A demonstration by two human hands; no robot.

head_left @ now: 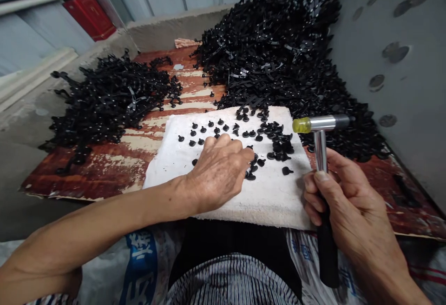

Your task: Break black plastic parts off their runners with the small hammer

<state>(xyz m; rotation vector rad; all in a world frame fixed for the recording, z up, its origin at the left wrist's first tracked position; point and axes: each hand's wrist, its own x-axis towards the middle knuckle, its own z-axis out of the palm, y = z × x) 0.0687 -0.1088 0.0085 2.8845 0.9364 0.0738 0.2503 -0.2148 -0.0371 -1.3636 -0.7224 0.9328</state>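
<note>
My right hand (343, 198) is closed round the black handle of a small hammer (321, 151), held upright at the right edge of a white pad (223, 214). The hammer has a yellow tip on one side of its metal head and a dark tip on the other. Over the pad, my left hand (223, 168) has its fingers curled down among small black knob-like pieces (259, 137). The fingertips point away and are mostly hidden, so anything pinched in them cannot be made out. Several of these pieces stand in loose rows beyond the knuckles; more lie heaped right of them.
A large heap of black metal parts (278, 49) rises behind the pad against a grey panel (386, 40). A smaller heap (111, 96) lies left on the worn red-brown board (114, 170). A red box (89, 16) sits by the back wall.
</note>
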